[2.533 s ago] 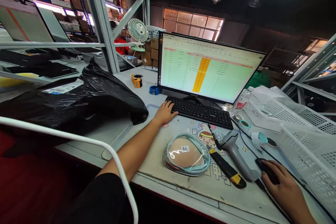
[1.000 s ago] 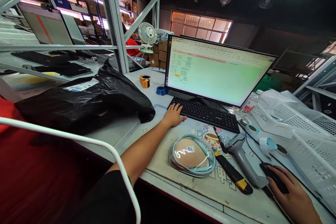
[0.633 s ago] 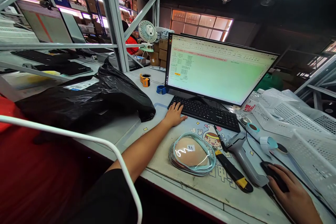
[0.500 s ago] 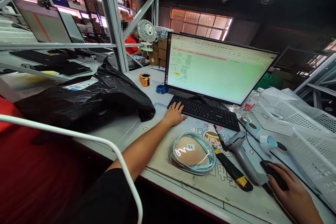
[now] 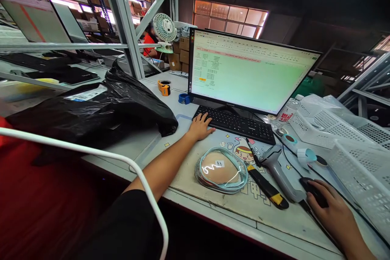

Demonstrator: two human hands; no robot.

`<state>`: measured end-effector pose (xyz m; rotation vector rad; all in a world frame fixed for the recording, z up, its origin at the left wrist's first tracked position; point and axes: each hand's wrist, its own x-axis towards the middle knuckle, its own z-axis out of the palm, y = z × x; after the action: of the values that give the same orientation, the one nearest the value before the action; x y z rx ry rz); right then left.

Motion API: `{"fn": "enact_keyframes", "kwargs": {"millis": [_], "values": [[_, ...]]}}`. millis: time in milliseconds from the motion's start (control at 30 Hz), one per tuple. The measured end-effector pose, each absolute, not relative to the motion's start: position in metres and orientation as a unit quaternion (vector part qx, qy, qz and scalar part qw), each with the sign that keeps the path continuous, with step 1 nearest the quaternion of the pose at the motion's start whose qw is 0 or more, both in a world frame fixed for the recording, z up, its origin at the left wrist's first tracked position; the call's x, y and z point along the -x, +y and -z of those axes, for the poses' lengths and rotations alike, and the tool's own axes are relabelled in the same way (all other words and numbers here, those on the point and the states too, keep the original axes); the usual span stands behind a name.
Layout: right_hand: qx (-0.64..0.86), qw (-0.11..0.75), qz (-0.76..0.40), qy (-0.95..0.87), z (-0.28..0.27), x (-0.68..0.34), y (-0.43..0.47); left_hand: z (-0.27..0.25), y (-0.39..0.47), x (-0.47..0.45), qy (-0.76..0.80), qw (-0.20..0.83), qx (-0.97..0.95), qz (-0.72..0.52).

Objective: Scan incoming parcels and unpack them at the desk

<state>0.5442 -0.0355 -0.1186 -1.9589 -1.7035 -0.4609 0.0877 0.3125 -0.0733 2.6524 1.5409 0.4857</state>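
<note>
My left hand (image 5: 200,126) rests with its fingers spread on the left end of the black keyboard (image 5: 240,125). At the lower right, my right hand (image 5: 327,201) is curved over a black computer mouse (image 5: 313,191). The monitor (image 5: 250,73) behind the keyboard shows a pale green spreadsheet with one orange cell. Between my hands lies a round clear pouch with light blue edging (image 5: 221,170), a beige item and a small written label inside it. Right of the pouch are a black and yellow utility knife (image 5: 268,187) and a grey barcode scanner (image 5: 282,174).
A black plastic bag (image 5: 131,97) with a white label lies at the left. Orange tape (image 5: 164,88) and blue tape (image 5: 184,98) stand by the monitor. White baskets (image 5: 347,150) line the right side. A white cable (image 5: 91,152) crosses the lower left. Another person in red sits behind.
The whole view has shifted slightly, so things appear a little further left and up. Both hands stay where they were, on the keyboard and the mouse.
</note>
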Motion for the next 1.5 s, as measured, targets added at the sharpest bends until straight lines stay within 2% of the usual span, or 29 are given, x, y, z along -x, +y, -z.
{"fn": "enact_keyframes", "kwargs": {"millis": [867, 1500], "values": [[0.718, 0.237, 0.180, -0.629, 0.117, -0.549, -0.038, 0.078, 0.315, -0.087, 0.483, 0.014, -0.858, -0.173], [0.722, 0.234, 0.146, -0.634, 0.124, -0.565, -0.039, 0.077, 0.314, -0.087, 0.485, 0.018, -0.859, -0.165]]}}
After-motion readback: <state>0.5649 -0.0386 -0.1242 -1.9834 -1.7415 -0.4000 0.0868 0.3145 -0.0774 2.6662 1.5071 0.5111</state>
